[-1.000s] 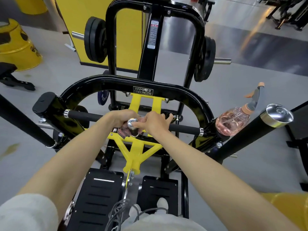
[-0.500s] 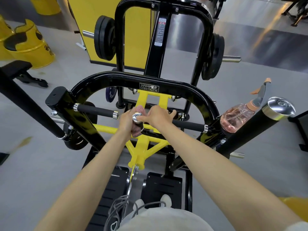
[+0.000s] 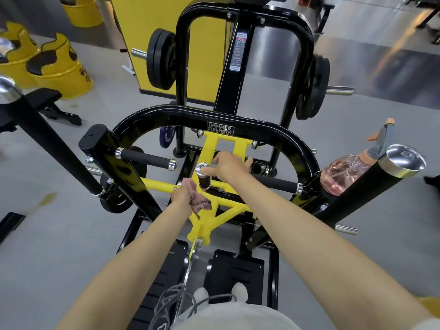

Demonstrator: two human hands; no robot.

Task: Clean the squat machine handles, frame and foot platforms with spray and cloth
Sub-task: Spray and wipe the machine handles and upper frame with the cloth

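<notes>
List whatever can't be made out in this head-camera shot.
All in the head view:
- Spray bottle: right side hidden behind the black bar; fill level unclear.
- Foot platforms: near ends covered by the arms and clothing.
- Label on the upright: print too small to read.
- Cloth: mostly bunched inside the left hand.
- Handle: far side hidden by the right hand gripping it.
</notes>
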